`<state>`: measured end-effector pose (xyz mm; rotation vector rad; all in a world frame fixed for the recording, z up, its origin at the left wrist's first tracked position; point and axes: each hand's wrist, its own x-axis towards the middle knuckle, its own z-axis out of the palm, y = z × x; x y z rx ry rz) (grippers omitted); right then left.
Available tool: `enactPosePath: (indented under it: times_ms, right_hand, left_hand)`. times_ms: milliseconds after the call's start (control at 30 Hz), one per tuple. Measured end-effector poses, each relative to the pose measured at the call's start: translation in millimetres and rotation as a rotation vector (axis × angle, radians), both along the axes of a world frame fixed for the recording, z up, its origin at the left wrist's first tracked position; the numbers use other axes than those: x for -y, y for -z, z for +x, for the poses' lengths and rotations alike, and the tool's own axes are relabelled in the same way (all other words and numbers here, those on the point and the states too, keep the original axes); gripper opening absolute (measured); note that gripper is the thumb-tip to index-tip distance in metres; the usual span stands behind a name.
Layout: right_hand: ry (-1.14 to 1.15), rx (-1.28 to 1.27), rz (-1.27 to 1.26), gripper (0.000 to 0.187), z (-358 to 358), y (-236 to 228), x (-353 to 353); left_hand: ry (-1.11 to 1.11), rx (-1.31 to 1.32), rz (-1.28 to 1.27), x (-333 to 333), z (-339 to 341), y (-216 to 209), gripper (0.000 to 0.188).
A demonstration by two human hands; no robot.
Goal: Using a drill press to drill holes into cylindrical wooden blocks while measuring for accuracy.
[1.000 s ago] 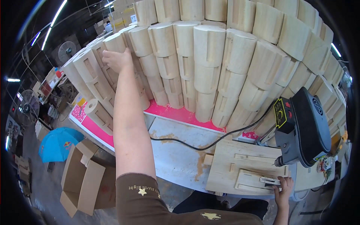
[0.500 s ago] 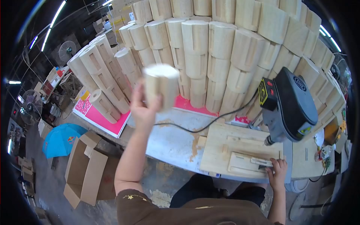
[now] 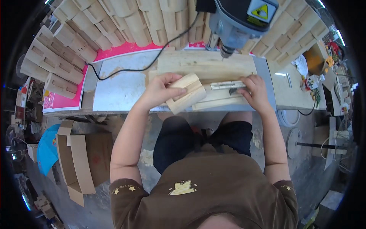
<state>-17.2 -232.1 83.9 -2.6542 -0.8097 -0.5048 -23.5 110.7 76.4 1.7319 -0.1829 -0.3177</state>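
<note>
My left hand (image 3: 159,92) is closed round a pale wooden cylinder (image 3: 189,94) with a slot cut along its side. The cylinder lies tilted on its side, just left of a low wooden jig (image 3: 223,101) and close to its end; whether they touch I cannot tell. At the jig's right end my right hand (image 3: 257,93) grips with thumb and fingers around the end of a pale marked strip (image 3: 225,85). A small dark piece (image 3: 233,91) shows beside that thumb. Beyond the jig, a drill press (image 3: 241,28) hangs with its chuck (image 3: 227,51) over a wooden board (image 3: 204,63).
Stacked slotted wooden cylinders (image 3: 150,23) line the back and left on pink sheeting (image 3: 63,101). A black cable (image 3: 141,68) crosses the metal tabletop (image 3: 118,91). An open cardboard box (image 3: 85,164) and a blue umbrella (image 3: 48,149) are at the lower left.
The view has tilted down. My left hand has brought the cylinder down from above the table to the jig's left end, turning it from upright onto its side. My right hand stays at the jig.
</note>
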Motion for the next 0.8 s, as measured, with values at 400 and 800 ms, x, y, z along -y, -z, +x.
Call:
enactPosePath:
  times_ms: [400, 800]
  right_hand:
    - [-0.085, 0.003, 0.056, 0.036, -4.5, -1.3, 7.7]
    - [0.255, 0.183, 0.016, 0.051, -24.4, 8.5, 14.6]
  left_hand:
    - [0.256, -0.221, 0.167, 33.4, 28.3, -12.7, 0.044]
    - [-0.461, 0.33, -0.073, 100.6, -36.7, 45.5, 0.06]
